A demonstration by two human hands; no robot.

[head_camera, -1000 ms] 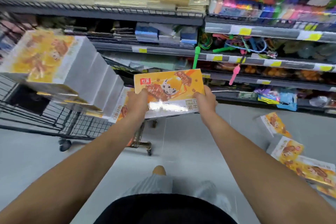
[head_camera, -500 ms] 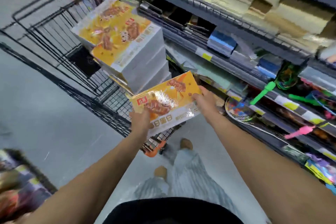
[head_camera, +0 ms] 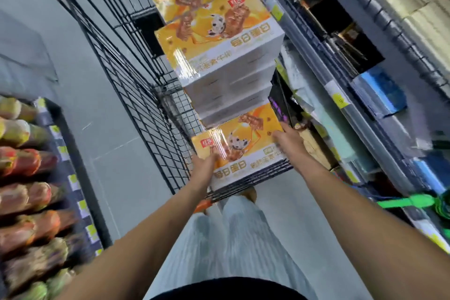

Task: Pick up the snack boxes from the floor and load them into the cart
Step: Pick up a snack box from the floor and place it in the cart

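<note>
Holding box at cart rim, left hand and right hand clamped on its ends, stack just beyond the grip.

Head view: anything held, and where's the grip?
One snack box, in both hands: left hand grips its left end, right hand its right end.

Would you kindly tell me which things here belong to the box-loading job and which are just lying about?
Job: held snack box, gripped by left hand and right hand; stack of snack boxes; wire cart.
Lying about: blue packs on the right shelf; green plastic item; colourful packets on the left rack.
</note>
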